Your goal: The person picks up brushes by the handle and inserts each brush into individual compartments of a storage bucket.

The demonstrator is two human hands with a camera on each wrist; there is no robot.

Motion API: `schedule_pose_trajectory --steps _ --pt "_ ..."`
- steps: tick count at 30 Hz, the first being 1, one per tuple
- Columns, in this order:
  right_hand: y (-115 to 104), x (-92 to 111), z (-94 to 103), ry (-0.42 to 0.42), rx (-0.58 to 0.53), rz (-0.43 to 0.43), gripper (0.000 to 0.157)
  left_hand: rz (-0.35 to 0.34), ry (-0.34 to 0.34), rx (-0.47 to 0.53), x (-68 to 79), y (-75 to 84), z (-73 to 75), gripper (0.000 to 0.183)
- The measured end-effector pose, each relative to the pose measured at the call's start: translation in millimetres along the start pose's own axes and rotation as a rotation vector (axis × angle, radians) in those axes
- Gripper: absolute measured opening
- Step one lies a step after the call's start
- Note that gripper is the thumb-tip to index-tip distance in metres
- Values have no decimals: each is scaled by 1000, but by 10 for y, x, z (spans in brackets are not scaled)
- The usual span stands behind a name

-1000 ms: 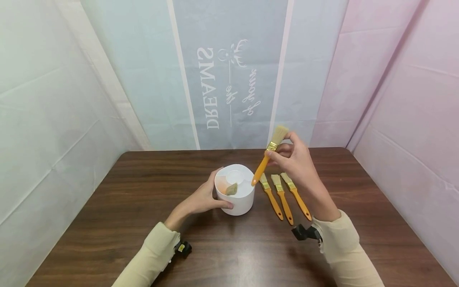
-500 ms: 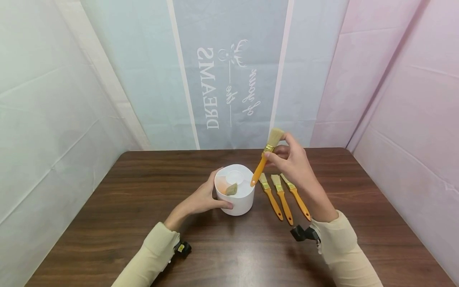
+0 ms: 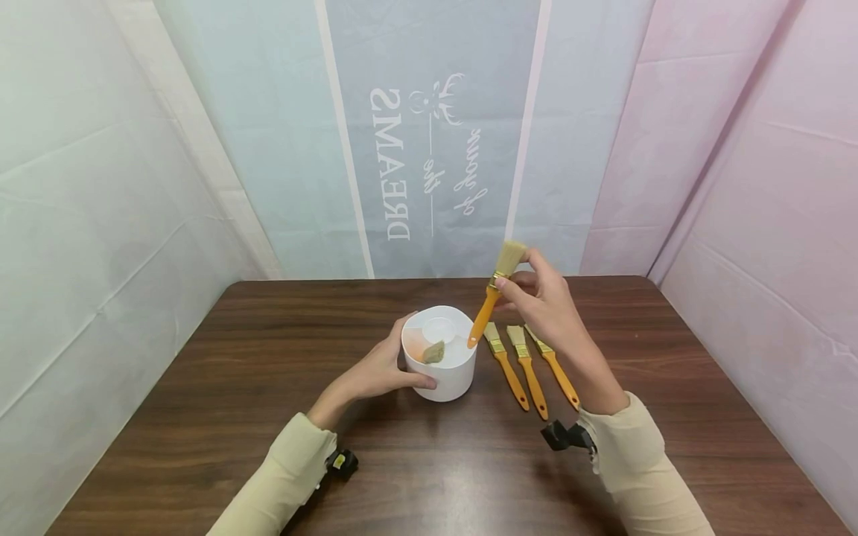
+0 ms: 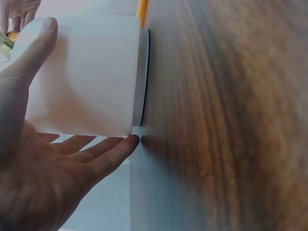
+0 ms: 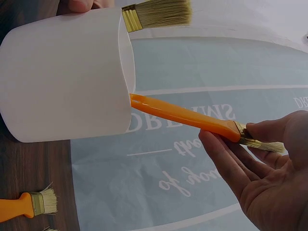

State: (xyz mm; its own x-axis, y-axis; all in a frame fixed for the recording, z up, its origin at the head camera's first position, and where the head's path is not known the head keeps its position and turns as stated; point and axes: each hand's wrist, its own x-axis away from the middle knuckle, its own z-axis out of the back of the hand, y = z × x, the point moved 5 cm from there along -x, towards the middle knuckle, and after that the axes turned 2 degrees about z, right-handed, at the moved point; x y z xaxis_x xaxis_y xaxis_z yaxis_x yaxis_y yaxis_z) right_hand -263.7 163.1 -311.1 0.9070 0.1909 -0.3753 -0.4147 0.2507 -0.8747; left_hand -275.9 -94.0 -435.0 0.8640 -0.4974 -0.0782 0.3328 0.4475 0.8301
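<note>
Head view: orange-handled flat paintbrush (image 3: 485, 309), pinched near its ferrule by right hand (image 3: 548, 301), bristles shifted slightly leftward since a second ago, handle end at rim of white container (image 3: 453, 383) clasped by left hand (image 3: 382, 370), seemingly better aligned with opening.

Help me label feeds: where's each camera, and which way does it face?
Head: on the head, facing forward and down at the white container; left hand, right hand, sleeves show.
Left wrist: on that wrist, facing the white container's side; left hand close, right hand partly.
Right wrist: on that wrist, facing the held paintbrush; right hand, left hand partly.
Both wrist views share the white container.
</note>
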Motion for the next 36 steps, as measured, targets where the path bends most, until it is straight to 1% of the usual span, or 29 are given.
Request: schedule_pose_trajectory --steps 8,12,17,23,31,36 --pt "-4 5 -1 -6 44 12 42 2 0 11 -2 9 0 120" --pt "0 4 -3 -19 42 17 42 2 2 6 -9 1 -6 121" --pt "-4 1 -3 -24 35 28 39 1 5 7 -12 2 -5 120" --pt "-11 3 -4 -15 53 36 36 -5 6 10 -10 -5 -2 118" --pt "-33 4 -6 7 100 72 34 3 7 8 -10 -10 -1 119" --pt "-54 6 -12 2 98 84 32 3 1 19 -13 -8 -6 119"
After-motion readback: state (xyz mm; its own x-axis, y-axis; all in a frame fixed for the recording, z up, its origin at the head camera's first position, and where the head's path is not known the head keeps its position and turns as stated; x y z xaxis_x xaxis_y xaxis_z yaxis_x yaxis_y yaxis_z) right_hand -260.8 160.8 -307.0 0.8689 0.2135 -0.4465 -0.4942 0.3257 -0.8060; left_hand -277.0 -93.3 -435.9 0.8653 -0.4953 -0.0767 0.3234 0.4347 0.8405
